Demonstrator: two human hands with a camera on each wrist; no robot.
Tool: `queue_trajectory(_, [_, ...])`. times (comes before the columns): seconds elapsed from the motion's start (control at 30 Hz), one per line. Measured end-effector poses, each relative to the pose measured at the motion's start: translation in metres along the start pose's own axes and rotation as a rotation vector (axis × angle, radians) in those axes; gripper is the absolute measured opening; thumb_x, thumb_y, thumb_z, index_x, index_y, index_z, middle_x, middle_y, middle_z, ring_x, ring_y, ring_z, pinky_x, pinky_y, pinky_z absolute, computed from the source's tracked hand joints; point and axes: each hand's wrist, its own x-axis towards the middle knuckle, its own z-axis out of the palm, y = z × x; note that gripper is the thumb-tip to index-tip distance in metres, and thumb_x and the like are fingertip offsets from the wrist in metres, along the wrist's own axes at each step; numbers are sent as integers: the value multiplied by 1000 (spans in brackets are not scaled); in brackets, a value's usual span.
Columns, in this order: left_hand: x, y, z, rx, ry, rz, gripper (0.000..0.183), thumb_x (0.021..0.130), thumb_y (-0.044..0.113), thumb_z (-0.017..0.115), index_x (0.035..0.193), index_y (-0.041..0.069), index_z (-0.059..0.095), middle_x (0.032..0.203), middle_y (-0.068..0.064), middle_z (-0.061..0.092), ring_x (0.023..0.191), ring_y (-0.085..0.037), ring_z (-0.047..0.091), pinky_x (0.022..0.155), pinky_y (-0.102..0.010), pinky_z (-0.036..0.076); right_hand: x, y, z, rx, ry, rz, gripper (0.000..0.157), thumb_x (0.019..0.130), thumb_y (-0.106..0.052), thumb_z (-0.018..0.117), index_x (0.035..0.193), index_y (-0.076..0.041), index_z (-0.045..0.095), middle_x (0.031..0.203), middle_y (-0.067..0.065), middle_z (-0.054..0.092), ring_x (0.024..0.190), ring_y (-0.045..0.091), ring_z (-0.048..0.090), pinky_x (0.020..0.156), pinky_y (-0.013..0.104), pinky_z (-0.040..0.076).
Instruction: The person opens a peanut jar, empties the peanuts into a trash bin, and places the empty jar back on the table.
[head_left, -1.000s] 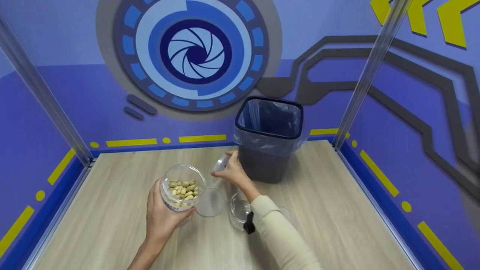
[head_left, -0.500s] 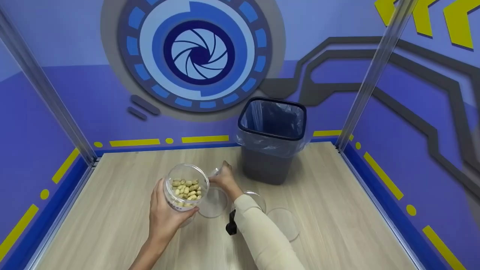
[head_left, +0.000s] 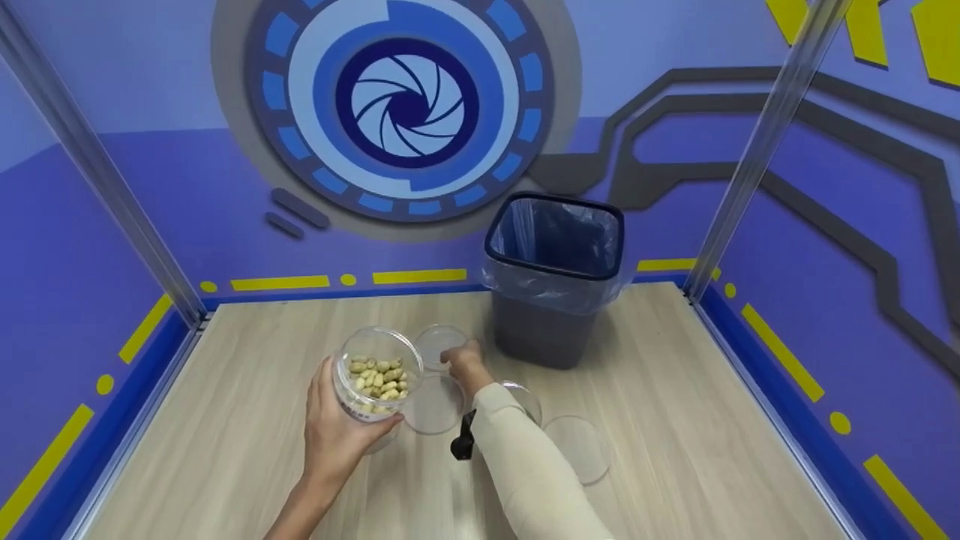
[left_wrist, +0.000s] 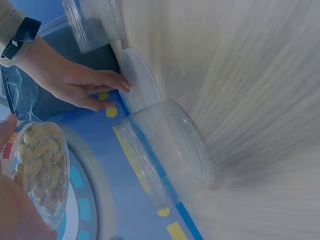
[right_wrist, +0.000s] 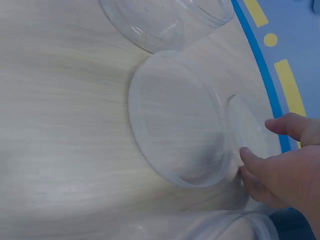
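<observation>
My left hand [head_left: 337, 435] grips a clear plastic jar [head_left: 377, 339] of peanuts [head_left: 381, 381], tilted with its open mouth upward above the table. Over a round clear lid [head_left: 432, 341] lying near the bin, my right hand [head_left: 466, 365] hovers low. In the right wrist view its thumb and fingers [right_wrist: 280, 167] are spread apart and pinch nothing. A second lid [head_left: 433, 409] lies just in front of the first. Beneath the held jar, another clear jar [left_wrist: 187, 145] stands on the table in the left wrist view; the head view mostly hides it.
A grey bin [head_left: 540, 330] with a plastic liner stands at the back right. One more clear jar [head_left: 525, 401] is partly covered by the right sleeve [head_left: 525, 465]. Right of it lies a third lid [head_left: 579, 450]. Decorated panels [head_left: 165, 225] wall in the table.
The right hand has lowered the lid it held to the table at the back and let go of it. The left hand keeps holding the peanut jar in nearly the same place.
</observation>
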Motion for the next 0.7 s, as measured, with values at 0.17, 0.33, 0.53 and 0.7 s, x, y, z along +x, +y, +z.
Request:
queue_trajectory(0.17, [-1, -2, -2, 7, -9, -19, 136, 46, 25, 105, 158, 7, 28, 152, -17, 41, 140, -36, 40, 115, -58, 35, 2, 3, 0, -6, 9, 13, 51, 81, 10, 59, 130, 16, 50, 108, 16, 55, 77, 22, 49, 61, 29, 46])
queue_trajectory(0.33, [-1, -1, 1, -19, -21, -31, 137, 46, 24, 105, 159, 10, 28, 152, -15, 40, 141, -34, 40, 116, -57, 34, -3, -1, -8, 13, -73, 25, 59, 86, 2, 55, 142, 14, 40, 142, 26, 48, 129, 39, 49, 107, 50, 47])
queue_trajectory(0.53, [-1, 0, 3, -20, -44, -51, 136, 48, 25, 104, 159, 10, 26, 154, -15, 39, 142, -35, 38, 116, -59, 33, -11, -12, -26, 28, -200, 37, 53, 89, -6, 52, 136, 11, 36, 149, 28, 34, 142, 48, 33, 115, 63, 32])
queue_trajectory(0.7, [1, 2, 4, -8, -39, -59, 136, 47, 23, 104, 158, 7, 27, 154, -17, 38, 142, -36, 38, 116, -59, 33, -17, -36, -43, -142, -250, -125, 55, 92, -12, 57, 137, 17, 42, 146, 32, 43, 135, 46, 43, 110, 58, 42])
